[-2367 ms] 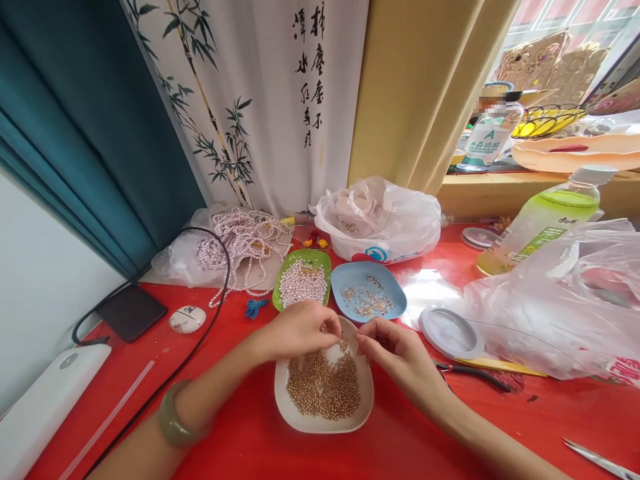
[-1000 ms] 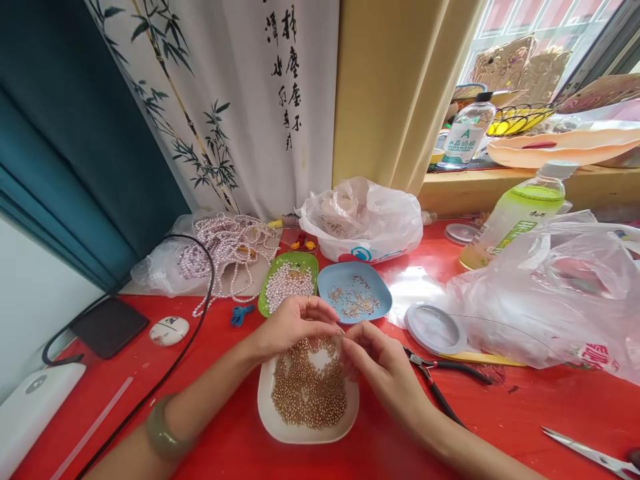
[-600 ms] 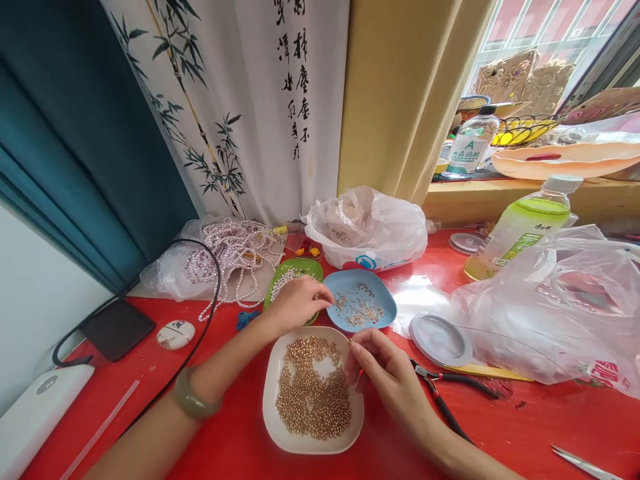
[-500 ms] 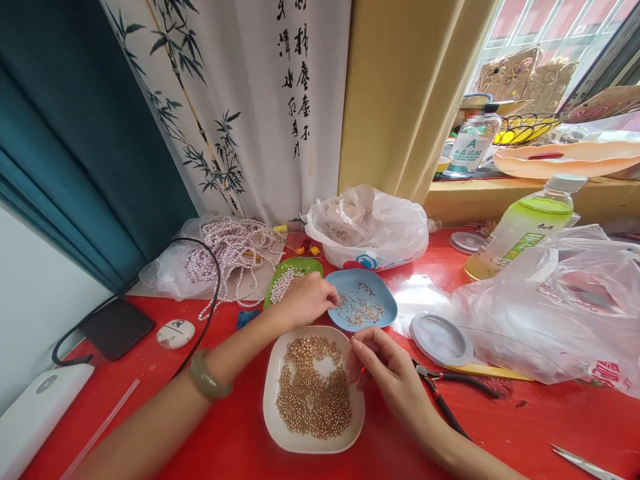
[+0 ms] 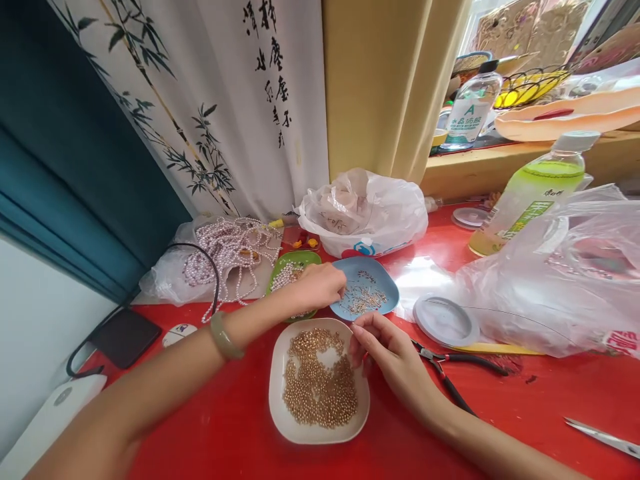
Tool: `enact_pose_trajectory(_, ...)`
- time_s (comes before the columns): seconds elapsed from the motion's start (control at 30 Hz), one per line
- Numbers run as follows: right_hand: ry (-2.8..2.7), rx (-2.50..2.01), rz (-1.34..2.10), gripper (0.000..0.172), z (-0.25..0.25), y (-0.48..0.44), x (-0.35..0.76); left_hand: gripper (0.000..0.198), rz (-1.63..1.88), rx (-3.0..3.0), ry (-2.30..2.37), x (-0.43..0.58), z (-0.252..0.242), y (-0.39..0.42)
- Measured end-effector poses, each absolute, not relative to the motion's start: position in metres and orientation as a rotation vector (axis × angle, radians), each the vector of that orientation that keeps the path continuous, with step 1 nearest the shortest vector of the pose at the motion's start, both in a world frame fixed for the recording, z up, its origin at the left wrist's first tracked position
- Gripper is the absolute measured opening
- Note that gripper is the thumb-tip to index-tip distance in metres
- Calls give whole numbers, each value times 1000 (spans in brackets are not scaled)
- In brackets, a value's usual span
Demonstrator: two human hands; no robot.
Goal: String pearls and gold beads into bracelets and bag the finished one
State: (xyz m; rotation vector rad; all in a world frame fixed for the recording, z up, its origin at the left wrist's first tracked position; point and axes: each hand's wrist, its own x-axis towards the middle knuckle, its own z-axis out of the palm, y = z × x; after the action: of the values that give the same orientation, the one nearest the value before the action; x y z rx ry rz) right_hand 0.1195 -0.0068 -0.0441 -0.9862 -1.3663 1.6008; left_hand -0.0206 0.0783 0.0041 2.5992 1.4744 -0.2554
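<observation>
My left hand [image 5: 323, 287], fingers curled down, is over the gap between the green dish [image 5: 305, 257] and the blue dish [image 5: 389, 283]. What its fingertips hold, if anything, is hidden. Pale pearl beads [image 5: 285, 275] lie in the green dish, and thin gold-coloured metal pieces [image 5: 367, 300] in the blue one. A white dish [image 5: 277, 407] full of small gold beads [image 5: 323, 393] sits in front. At its upper right rim my right hand [image 5: 385, 343] has thumb and forefinger pinched together; anything between them is too small to name.
Black-handled pliers [image 5: 447, 363] and a grey spool [image 5: 445, 321] lie right of my right hand, scissors [image 5: 605, 437] farther right. A drink bottle [image 5: 535, 193] and plastic bags [image 5: 550, 287] stand behind. Pearl strands [image 5: 230, 250], a black cable [image 5: 215, 273] and a mouse [image 5: 179, 333] are left.
My left hand has shifted slightly up and right, still between the green and blue dishes. My right hand keeps its pinch by the white dish. The whole view has shifted a little.
</observation>
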Motion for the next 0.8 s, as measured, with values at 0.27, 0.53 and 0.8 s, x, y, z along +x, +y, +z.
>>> enact_pose_trajectory(0.27, -1386, -980, 1596, 19, -48, -5, 119, 21, -112, 2558, 1580, -24, -8, 74)
enact_pose_trajectory(0.53, -1352, -971, 1619, 19, -49, -7, 121, 24, 62, 2378, 1748, -36, -14, 68)
enact_pose_trajectory(0.8, -1338, -966, 1632, 20, -49, -7, 122, 16, -25, 2329, 1683, -30, -7, 75)
